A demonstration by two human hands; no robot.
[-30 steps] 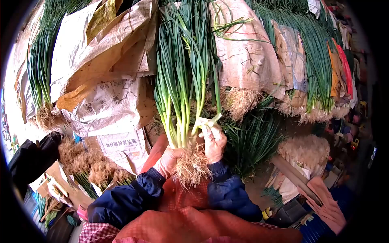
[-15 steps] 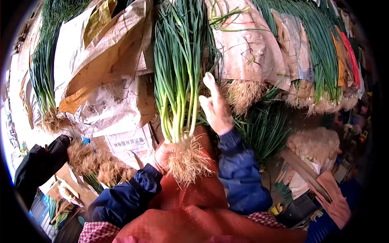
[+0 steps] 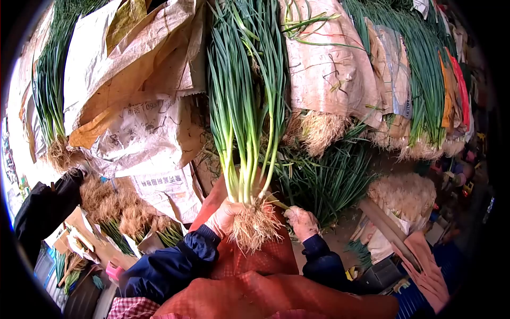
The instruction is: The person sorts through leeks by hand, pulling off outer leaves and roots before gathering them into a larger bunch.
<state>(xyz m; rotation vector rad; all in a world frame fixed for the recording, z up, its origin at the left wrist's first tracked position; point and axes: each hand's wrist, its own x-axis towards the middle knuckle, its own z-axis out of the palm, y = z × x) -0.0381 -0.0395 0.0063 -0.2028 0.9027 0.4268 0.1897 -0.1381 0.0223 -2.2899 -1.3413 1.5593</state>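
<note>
My left hand [image 3: 223, 217] is wrapped round the base of a bunch of green onions [image 3: 247, 154], just above their pale, tangled roots [image 3: 256, 226]. The long green leaves stretch away from me to the top of the view. To the right of the roots, my right hand [image 3: 302, 222] is closed on a thin yellowish stalk [image 3: 277, 203] that runs toward the base of the bunch. Beneath both lies a red apron [image 3: 265, 266] over my lap.
Sacks [image 3: 324, 69] cover more onions ahead. Loose green leaves [image 3: 329, 181] lie at the right, near a wooden bar [image 3: 388, 226]. Several rooted bundles [image 3: 111, 204] and a dark cloth [image 3: 45, 207] are at the left. A root pile [image 3: 404, 196] sits far right.
My right hand has come down from beside the leaves to beside the roots and closed on a stalk. My left hand still holds the bunch, whose stems have spread somewhat.
</note>
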